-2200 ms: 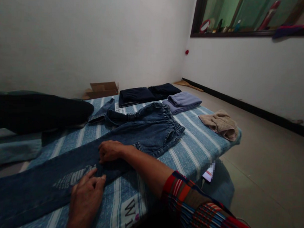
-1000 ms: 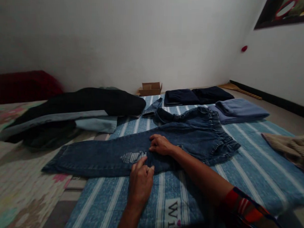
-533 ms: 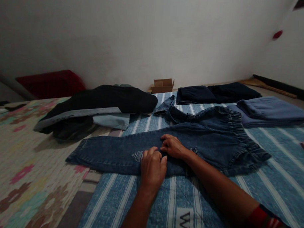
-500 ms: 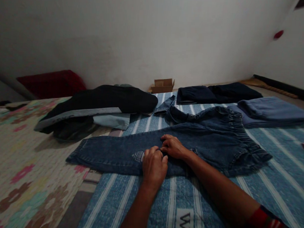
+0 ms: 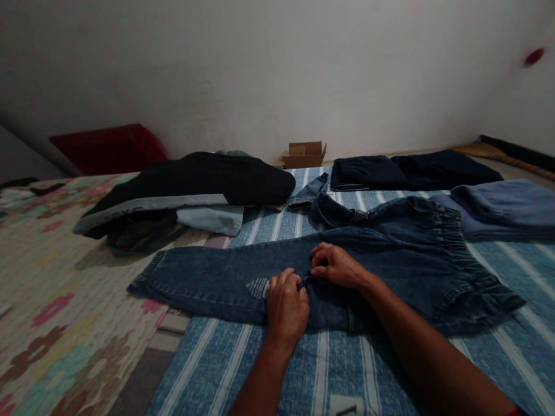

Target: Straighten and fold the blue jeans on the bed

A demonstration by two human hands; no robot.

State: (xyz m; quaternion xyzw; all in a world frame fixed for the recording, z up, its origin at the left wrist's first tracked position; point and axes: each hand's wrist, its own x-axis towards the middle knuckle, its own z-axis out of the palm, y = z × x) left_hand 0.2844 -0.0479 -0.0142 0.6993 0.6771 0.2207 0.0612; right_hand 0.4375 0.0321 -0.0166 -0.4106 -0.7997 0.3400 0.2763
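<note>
A pair of dark blue jeans [image 5: 394, 260] lies flat across a blue striped cloth [image 5: 326, 379], one leg stretched to the left, the elastic waistband at the right. My left hand [image 5: 287, 305] rests on the middle of that leg, fingers curled and pinching the denim beside a pale distressed patch. My right hand [image 5: 337, 266] sits just beyond it, fingers also bent onto the same fold of fabric. Both hands nearly touch each other.
A heap of black and grey clothes [image 5: 187, 193] lies at the left on a floral mat [image 5: 50, 309]. Folded dark garments [image 5: 410, 170] and a folded lilac one [image 5: 509, 207] sit at the far right. A small cardboard box [image 5: 305, 154] stands by the wall, a red cushion [image 5: 109, 147] further left.
My view has swung to the left, bringing the floral mat and red cushion into sight. My left hand has closed its fingers and drawn up beside my right hand on the jeans leg.
</note>
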